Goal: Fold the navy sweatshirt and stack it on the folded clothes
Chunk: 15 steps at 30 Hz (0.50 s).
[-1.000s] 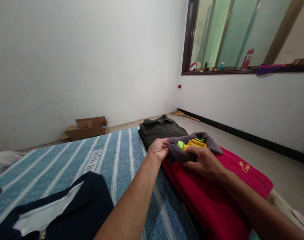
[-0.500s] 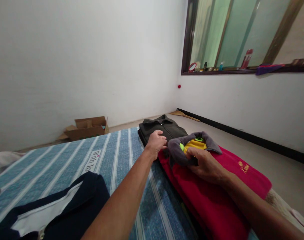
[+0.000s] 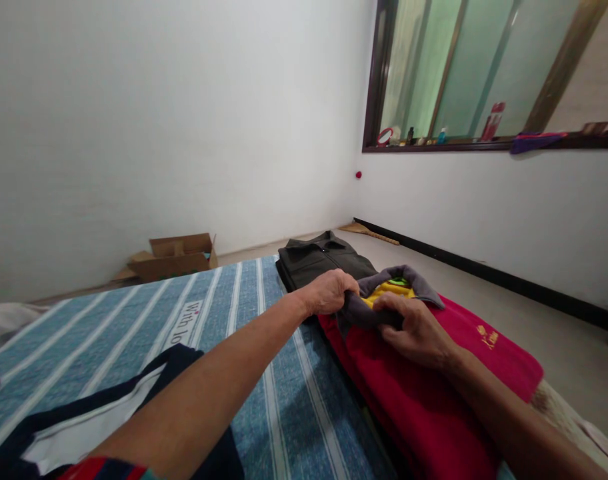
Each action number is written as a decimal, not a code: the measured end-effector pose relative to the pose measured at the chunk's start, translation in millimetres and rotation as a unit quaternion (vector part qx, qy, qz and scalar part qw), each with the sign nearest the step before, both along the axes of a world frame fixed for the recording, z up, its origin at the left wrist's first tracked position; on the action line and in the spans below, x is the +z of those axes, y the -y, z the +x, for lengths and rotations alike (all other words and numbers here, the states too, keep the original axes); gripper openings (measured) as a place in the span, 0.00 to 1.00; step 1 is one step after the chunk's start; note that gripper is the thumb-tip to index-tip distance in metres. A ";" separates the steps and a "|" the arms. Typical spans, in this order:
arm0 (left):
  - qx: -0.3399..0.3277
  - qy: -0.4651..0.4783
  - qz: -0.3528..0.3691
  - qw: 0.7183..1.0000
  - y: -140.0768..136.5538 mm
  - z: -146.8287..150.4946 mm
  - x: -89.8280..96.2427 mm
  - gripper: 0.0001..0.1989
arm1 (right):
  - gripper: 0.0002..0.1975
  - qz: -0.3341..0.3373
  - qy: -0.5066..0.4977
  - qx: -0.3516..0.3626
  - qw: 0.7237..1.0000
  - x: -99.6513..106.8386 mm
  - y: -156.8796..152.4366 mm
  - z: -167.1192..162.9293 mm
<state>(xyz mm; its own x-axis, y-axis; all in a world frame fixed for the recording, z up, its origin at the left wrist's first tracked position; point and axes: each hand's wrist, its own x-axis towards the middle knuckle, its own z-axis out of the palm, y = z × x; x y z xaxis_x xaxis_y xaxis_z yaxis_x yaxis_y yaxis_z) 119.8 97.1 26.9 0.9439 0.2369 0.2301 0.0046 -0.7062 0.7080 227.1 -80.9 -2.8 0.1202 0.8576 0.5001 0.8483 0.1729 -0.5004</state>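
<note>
A folded red shirt [image 3: 434, 400] with a grey collar [image 3: 419, 283] and a yellow inner lining [image 3: 384, 291] lies on the right side of the bed. My left hand [image 3: 331, 292] grips the left part of the collar, fingers closed around the cloth. Closer to the collar's front, my right hand [image 3: 414, 330] pinches its edge. A dark folded jacket [image 3: 311, 260] with a zip lies just beyond my left hand. At the lower left is a navy garment with a white inside [image 3: 89, 433], partly covered by my left forearm.
Blue striped bedding [image 3: 224, 300] covers the bed. An opened cardboard box [image 3: 177, 257] stands by the far wall. A window ledge [image 3: 449, 145] at the upper right holds small bottles and a round mirror. Pale fluffy cloth [image 3: 564, 413] shows beneath the red shirt.
My left hand has moved right from beside the collar and closed on its left part. The left side of the collar is pressed down. My right hand has hardly moved.
</note>
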 end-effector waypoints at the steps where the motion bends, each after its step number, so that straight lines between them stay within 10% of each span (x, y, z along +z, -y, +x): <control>1: -0.020 -0.010 0.044 0.999 -0.5 0.1 -1.3 0.16 | 0.14 0.005 0.002 -0.004 1.000 -0.4 -0.3 0.4; 7: 0.010 -0.011 0.242 0.970 1.3 0.9 2.0 0.13 | 0.14 0.043 0.039 -0.022 0.998 -1.5 -3.1 3.0; 15: 0.054 -0.022 0.286 0.957 1.1 2.8 -6.9 0.11 | 0.18 -0.008 -0.003 -0.027 1.000 2.1 -2.5 -2.4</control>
<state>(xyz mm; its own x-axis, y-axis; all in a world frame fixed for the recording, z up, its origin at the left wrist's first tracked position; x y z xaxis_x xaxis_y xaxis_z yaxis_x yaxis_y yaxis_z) 122.6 96.0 20.0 0.9326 0.1815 0.3118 0.1209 -0.9715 0.2041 224.7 -78.4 -0.7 0.1696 0.8581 0.4847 0.8535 0.1181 -0.5076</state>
